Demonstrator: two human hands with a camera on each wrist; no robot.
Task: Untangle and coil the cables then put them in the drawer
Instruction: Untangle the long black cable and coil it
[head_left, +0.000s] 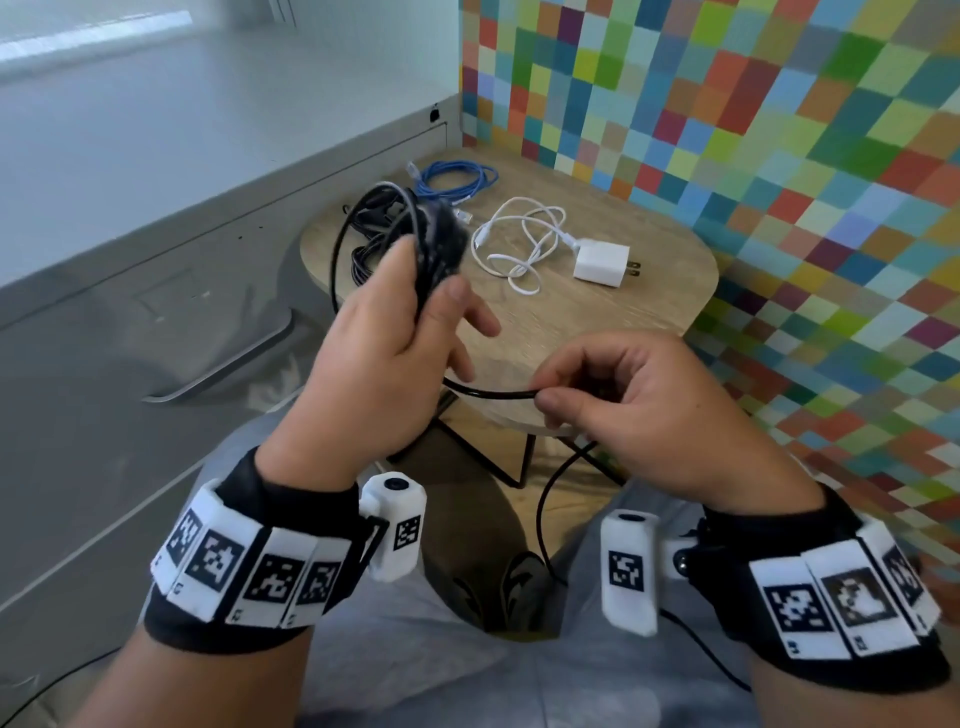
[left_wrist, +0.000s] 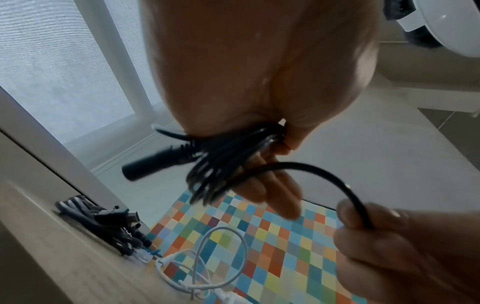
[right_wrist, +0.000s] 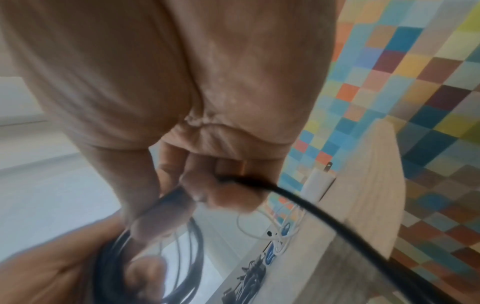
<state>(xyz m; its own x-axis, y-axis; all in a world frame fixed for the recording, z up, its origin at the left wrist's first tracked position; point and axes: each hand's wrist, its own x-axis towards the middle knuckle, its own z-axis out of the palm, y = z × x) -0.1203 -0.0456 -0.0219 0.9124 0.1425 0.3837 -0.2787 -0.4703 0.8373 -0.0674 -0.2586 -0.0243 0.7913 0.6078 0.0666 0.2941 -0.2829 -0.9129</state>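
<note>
Using the round light-wood side table (head_left: 597, 332) as the reference point. Way off to its left is a grey metal cabinet with a curved silver drawer handle (head_left: 228, 364), drawer closed.

In front of the table's left part, the left hand (head_left: 384, 353) is raised and wrapped around a bundle of loops of the thin black rubber cable (head_left: 431, 249), thumb clamped over the top, a couple of fingers sticking out loose. The left wrist view shows a black barrel plug poking out of the bundle.

On the table behind that hand lies a small pile of dark grey cables (head_left: 366, 244), and at the back edge a coiled blue network cable (head_left: 457, 182). Middle of the table: a loosely looped white charging cable (head_left: 519, 239) joined to a white square wall plug (head_left: 602, 262).

Over the table's front edge, the right hand (head_left: 660, 410) pinches the free run of the black cable between thumb and forefinger; the rest hangs down past the table's black wire legs (head_left: 498, 462).
</note>
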